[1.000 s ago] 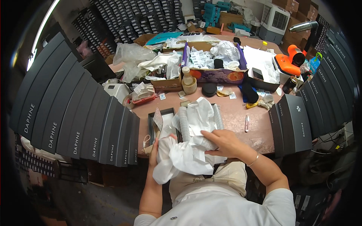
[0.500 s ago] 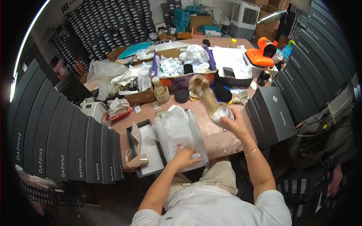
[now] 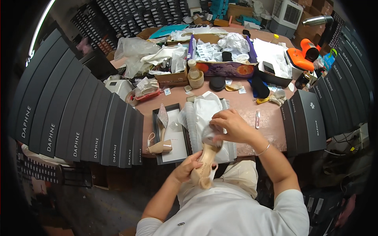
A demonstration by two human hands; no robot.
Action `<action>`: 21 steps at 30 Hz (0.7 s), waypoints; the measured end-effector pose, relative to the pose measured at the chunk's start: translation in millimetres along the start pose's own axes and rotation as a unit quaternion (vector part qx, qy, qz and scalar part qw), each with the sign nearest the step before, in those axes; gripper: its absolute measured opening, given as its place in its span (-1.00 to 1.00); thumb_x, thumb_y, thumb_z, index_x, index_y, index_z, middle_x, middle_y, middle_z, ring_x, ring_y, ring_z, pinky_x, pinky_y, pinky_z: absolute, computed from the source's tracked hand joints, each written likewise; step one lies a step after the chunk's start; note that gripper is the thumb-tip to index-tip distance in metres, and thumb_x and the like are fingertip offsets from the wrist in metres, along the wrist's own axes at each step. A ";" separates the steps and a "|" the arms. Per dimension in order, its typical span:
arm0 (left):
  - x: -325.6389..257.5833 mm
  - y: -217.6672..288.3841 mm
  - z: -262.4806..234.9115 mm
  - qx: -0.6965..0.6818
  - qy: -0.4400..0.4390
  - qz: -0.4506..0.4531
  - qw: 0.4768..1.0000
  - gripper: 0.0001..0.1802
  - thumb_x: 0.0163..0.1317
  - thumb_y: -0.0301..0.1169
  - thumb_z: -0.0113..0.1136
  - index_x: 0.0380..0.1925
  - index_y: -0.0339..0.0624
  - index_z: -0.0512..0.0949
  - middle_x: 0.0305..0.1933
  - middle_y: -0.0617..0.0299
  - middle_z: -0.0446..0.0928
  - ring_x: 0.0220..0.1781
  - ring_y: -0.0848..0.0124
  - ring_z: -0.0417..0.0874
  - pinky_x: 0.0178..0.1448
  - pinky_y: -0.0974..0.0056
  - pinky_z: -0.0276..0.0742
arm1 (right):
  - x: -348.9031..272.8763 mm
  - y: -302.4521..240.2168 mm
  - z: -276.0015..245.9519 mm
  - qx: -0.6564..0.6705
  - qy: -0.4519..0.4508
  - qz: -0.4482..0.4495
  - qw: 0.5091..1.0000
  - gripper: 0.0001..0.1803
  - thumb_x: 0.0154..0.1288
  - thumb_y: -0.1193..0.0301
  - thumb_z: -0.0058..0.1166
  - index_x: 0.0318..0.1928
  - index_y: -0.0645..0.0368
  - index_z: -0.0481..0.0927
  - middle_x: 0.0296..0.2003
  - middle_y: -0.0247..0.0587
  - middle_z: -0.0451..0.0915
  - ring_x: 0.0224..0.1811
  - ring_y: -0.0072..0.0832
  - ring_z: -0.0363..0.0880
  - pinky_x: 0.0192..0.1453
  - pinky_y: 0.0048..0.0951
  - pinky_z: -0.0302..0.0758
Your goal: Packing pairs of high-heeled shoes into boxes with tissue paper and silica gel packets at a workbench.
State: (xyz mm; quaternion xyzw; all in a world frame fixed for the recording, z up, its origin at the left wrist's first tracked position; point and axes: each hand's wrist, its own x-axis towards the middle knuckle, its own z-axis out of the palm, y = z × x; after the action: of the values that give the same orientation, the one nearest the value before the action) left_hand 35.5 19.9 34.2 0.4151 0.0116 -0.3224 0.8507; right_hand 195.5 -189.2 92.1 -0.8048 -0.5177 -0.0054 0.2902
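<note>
A beige high-heeled shoe (image 3: pixel 205 165) with a shiny silvery toe is held near my body, toe pointing away and insole facing up. My left hand (image 3: pixel 188 168) is closed around its side near the middle. At the toe, my right hand (image 3: pixel 233 126) grips the silvery front with bent fingers. Beneath and beyond the shoe lies white wrapping paper (image 3: pixel 206 104) on translucent padded wrap (image 3: pixel 192 118). To the left sits an open dark shoebox (image 3: pixel 175 160) lined with white, with another beige heeled shoe (image 3: pixel 161 146) in it.
Stacks of dark shoeboxes stand left (image 3: pixel 78 114) and right (image 3: pixel 309 122). Farther back are a purple carton (image 3: pixel 220 70) of crumpled paper, a bottle (image 3: pixel 195 74), a black round tin (image 3: pixel 217 83) and an orange device (image 3: pixel 301 57). Small scissors (image 3: pixel 257 119) lie on the pinkish table (image 3: pixel 271 137).
My right hand has brought the shoe from the right over the table to my front, turning its toe away. The left hand has left the white paper and taken hold of the shoe.
</note>
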 end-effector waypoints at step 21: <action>-9.7 -38.4 10.6 0.127 0.287 0.200 0.928 -0.25 0.18 -0.45 0.16 0.36 -0.31 0.09 -0.05 0.11 0.50 -0.09 0.50 0.54 -0.01 0.39 0.51 | 2.8 -40.6 88.9 0.313 -0.039 0.211 0.925 -0.42 0.05 0.27 0.33 0.06 0.28 0.48 -0.06 0.10 0.51 -0.09 -0.20 0.56 -0.14 -0.32 0.53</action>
State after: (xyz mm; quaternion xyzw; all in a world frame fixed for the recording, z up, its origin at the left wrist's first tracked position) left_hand 3.7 0.4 17.1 0.5880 0.1311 -0.0110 0.7981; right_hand 136.9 -132.8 37.7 -0.7631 -0.3223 0.2496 0.5015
